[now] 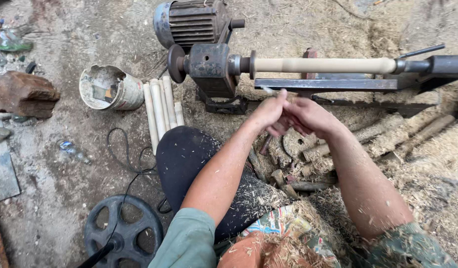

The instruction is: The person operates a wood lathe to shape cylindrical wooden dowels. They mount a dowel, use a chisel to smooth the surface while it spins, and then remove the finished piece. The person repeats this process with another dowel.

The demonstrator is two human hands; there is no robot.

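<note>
1. Left hand (270, 111): closed around a small pale stick-like object (268, 91) whose tip shows above the knuckles; just below the lathe bed (328, 83).
2. Right hand (308, 115): fingers curled against the left hand, touching it; whether it grips anything cannot be told.
3. Turned wooden spindle (323, 65): pale, horizontal, mounted between headstock (209, 64) and tailstock (439, 64), above both hands.
4. Electric motor (189, 21): behind the headstock.
5. Finished pale rods (159, 110): lying beside a dented bucket (110, 88).
6. Wood shavings (422, 164): covering the ground and sleeves.

Pale turned wooden rod (324, 65) lies horizontal, seemingly clamped in lathe (211, 67).
</note>
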